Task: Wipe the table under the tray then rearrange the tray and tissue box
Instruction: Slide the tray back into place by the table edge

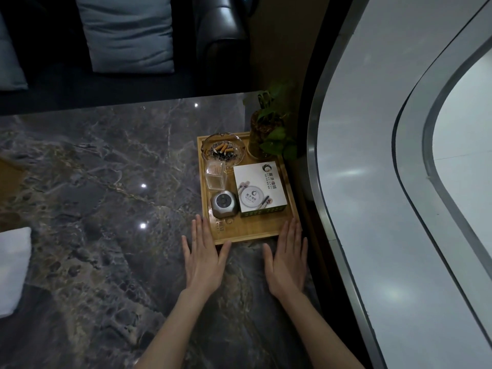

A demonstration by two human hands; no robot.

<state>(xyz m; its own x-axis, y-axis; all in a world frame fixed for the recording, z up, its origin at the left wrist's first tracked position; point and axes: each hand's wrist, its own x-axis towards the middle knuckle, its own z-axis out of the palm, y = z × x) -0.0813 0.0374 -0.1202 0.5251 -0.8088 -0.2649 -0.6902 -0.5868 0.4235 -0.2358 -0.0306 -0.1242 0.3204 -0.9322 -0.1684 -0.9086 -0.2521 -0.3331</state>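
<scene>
The tray [249, 230] sits at the right edge of the table [106, 169], close to the curved window wall. It carries an ashtray [223, 150] with butts, a clear holder [215, 174], a small grey device [224, 205], a plant [269, 134] at its far right corner, and the tissue box [259, 190], which lies flat on the right half.

Both hands are spread flat with fingers extended. The left hand [203, 258] has its fingertips at the tray's near left corner; the right hand [286, 258] has its fingertips at the near right corner. Neither hand grasps anything. Whether the fingertips press the rim or only rest just beside it cannot be determined from this angle.

A white cloth [13, 270] lies on the table at the far left, well apart from both hands.

Step in hand, as judged: positioning the tray, either at the start of displacing it or at the end of setting it back. The frame alone does not settle which.

Next move, if wiping is not yet done:
1. Take the tray by both side rims.
2. Lift or slide it level; the plant and holder may tip.
3. Fetch the cloth and wipe the exposed surface.
</scene>
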